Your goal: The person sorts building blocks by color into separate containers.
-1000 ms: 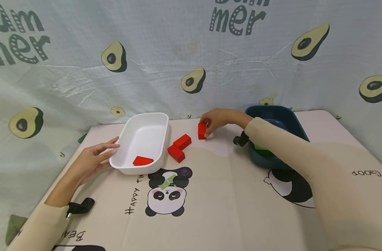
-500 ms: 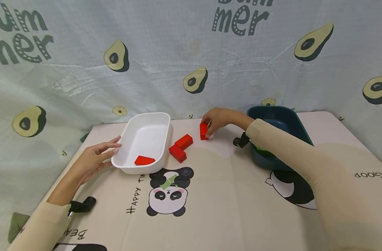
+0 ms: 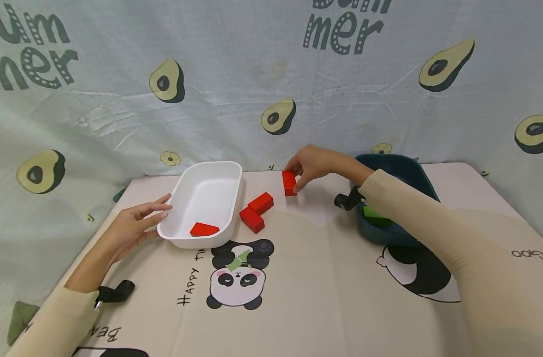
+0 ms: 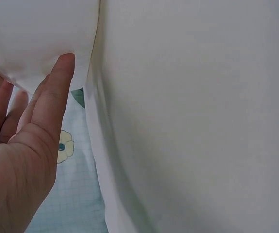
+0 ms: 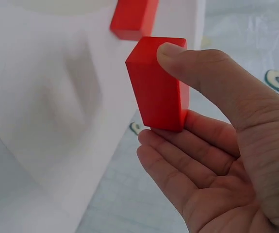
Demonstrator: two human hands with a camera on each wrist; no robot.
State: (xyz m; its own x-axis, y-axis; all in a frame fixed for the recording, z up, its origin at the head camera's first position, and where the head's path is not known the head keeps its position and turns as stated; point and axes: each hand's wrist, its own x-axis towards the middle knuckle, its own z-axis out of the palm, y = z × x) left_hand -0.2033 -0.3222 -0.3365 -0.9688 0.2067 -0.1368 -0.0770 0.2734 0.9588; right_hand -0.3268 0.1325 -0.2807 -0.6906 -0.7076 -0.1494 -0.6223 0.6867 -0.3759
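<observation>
My right hand point(image 3: 313, 163) pinches a red block point(image 3: 289, 183) between thumb and fingers near the back of the table. In the right wrist view the thumb presses one end of the red block point(image 5: 158, 90) and the fingers support the other. My left hand point(image 3: 131, 225) touches the left side of a white tub point(image 3: 236, 218), fingers fairly straight. The left wrist view shows those fingers point(image 4: 57, 92) against the tub's wall point(image 4: 37, 29). One red block point(image 3: 204, 229) lies inside the tub. Two more red blocks point(image 3: 252, 219) lie touching each other just right of it.
A dark teal tub point(image 3: 369, 235) stands at the right, partly behind my right forearm, with a green block point(image 3: 376, 216) inside. A pale printed cloth covers the table point(image 3: 298, 297). Behind it hangs a cloth point(image 3: 222, 49) with avocado prints.
My right hand has risen slightly and tilted the red block, which it held in both earlier frames. The left hand and white tub stay in place.
</observation>
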